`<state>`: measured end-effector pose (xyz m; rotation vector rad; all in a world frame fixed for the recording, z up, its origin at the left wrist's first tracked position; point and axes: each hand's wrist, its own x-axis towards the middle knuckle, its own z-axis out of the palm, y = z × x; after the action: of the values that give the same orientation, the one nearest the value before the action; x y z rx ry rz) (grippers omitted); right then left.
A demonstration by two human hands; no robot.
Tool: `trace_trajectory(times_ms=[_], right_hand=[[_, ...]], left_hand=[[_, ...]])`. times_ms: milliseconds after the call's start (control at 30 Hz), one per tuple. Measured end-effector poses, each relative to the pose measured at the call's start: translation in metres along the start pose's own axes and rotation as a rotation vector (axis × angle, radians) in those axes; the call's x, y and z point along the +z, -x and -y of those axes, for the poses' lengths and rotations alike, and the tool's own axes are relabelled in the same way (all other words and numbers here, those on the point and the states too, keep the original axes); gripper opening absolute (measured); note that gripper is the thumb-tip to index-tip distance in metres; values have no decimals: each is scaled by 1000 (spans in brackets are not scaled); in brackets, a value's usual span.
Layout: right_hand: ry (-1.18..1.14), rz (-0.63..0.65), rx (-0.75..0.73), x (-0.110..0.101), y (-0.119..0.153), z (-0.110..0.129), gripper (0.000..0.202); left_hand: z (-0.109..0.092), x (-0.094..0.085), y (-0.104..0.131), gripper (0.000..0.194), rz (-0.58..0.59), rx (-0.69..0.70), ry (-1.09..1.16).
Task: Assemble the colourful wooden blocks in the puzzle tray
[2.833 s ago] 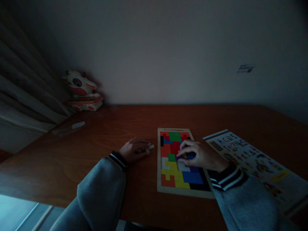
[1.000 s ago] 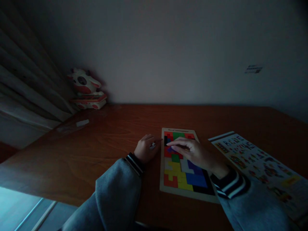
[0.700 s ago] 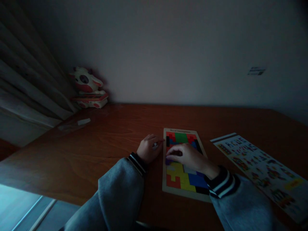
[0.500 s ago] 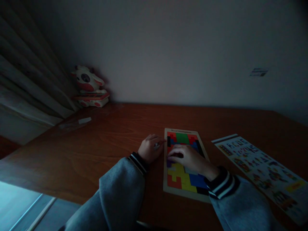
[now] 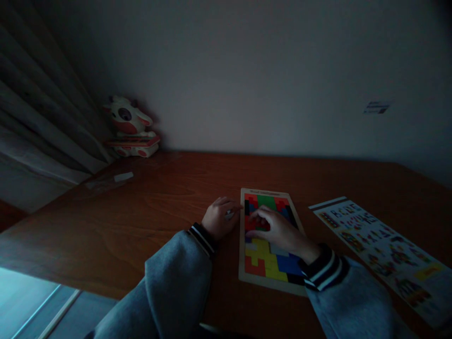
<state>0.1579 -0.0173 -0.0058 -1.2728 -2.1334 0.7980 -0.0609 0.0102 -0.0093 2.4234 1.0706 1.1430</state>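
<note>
A wooden puzzle board (image 5: pixel 242 263) with a pale frame lies on the table, filled with coloured block pieces. Among them are a green piece (image 5: pixel 267 202) at the top, yellow pieces (image 5: pixel 271 268) low down and a blue piece (image 5: pixel 288 264) at lower right. My left hand (image 5: pixel 219 217) rests on the table beside the board, its loosely bent fingers reaching the left frame edge. Over the middle of the board hovers my right hand (image 5: pixel 277 229), thumb and fingers apart, with no piece visible between them. It hides part of the pieces beneath.
Right of the board lies a printed picture sheet (image 5: pixel 379 252). A cow-shaped toy (image 5: pixel 132 127) stands at the back left near the curtain (image 5: pixel 38 108). A small white item (image 5: pixel 123 177) lies by the table's left edge. The wall rises behind the table (image 5: pixel 169 188).
My right hand's fingers have lifted and spread away from the thumb, over the pieces. The left hand stays at the board's edge. The view has shifted very slightly.
</note>
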Motion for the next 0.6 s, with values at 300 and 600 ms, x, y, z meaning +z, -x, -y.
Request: trace_trajectory(times_ms=[300,600], right_hand=[[-55,-26,10,3,1,-1,39],[-107,-157,-22,2,0,-2,26]], left_hand=[[6,-7,0,16,0,50,-67],[34,-43,5,33,239,242,-161]])
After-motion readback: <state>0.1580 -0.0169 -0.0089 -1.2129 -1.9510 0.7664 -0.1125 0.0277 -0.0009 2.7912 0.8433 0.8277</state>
